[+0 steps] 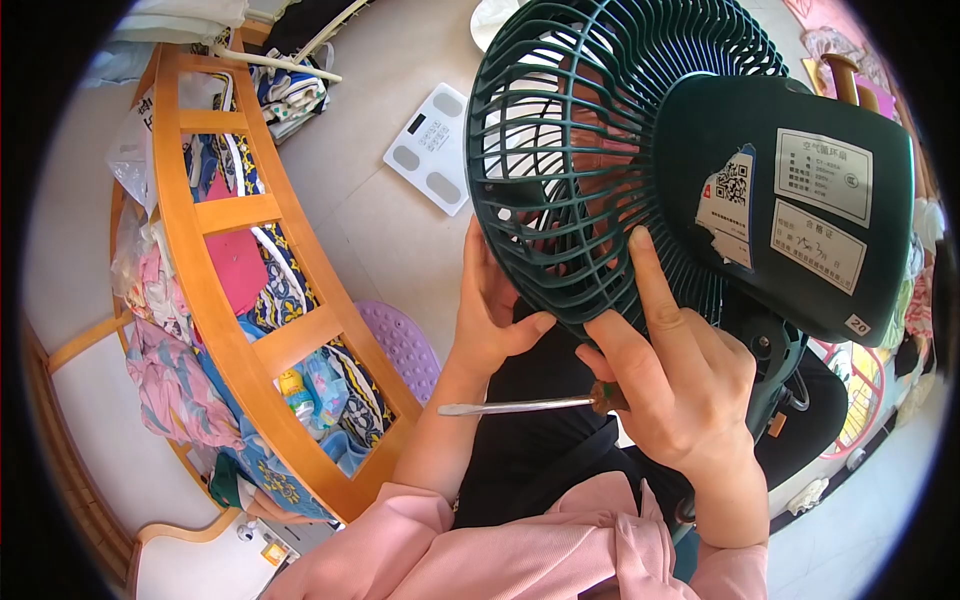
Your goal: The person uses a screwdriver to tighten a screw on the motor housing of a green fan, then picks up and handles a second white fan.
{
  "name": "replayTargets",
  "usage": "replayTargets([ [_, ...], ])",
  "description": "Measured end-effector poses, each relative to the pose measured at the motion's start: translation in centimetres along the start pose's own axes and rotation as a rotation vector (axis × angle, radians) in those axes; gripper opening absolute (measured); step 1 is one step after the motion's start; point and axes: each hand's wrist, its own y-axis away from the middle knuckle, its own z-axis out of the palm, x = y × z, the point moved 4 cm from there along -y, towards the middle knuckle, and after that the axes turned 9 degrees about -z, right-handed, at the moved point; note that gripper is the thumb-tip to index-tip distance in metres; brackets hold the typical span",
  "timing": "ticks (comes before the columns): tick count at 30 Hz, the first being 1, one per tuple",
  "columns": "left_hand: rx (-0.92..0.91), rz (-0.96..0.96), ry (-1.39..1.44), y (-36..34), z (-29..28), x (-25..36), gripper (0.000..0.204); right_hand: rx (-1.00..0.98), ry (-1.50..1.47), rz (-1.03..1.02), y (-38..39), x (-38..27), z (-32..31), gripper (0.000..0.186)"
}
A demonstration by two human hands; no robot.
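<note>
A dark green fan [790,120] with a round wire-like grille [560,120] fills the upper right, its labelled motor housing facing up. My left hand [492,320] grips the grille's lower left rim, fingers behind it and thumb along the edge. My right hand [675,390] holds a screwdriver [510,406] in its curled lower fingers, the metal shaft pointing left across my left wrist. Its index and middle fingers rest on the grille's lower bars. The fan's bracket [775,370] shows beside my right hand, over my dark-clothed lap [825,400].
A wooden bed guardrail [295,350] with bedding and clothes [170,380] runs along the left. On the tiled floor lie a white scale [425,145] and a purple dimpled round object [395,345]. More cloth items [915,290] lie at the far right.
</note>
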Motion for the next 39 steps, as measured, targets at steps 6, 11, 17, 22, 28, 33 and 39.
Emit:
replayTargets([
  [6,0.082,-0.061,0.170,0.2,0.6,0.9,0.106,0.010,0.013,-0.004,-0.1,0.2,-0.1,0.026],
  [11,0.154,-0.049,0.105,0.3,-0.1,0.8,0.098,0.027,-0.077,-0.035,-0.3,0.4,-0.3,0.029],
  [17,0.151,-0.073,0.082,0.3,-0.4,1.3,0.092,0.241,-0.405,0.092,0.0,0.8,-3.2,0.028],
  [22,0.163,-0.121,0.004,1.2,-0.9,1.6,0.084,0.517,-0.636,0.431,4.5,0.3,-7.9,0.028],
  [28,0.168,-0.091,0.046,1.9,0.1,0.8,0.080,0.383,0.072,0.417,9.0,-0.9,-9.9,0.057],
  [33,0.132,-0.141,0.075,3.0,-1.0,0.7,0.079,0.443,0.137,0.476,11.1,-0.6,-8.6,0.057],
  [39,0.149,-0.226,-0.320,2.9,-2.7,2.3,0.076,0.374,0.008,0.549,11.4,1.4,-6.6,0.044],
])
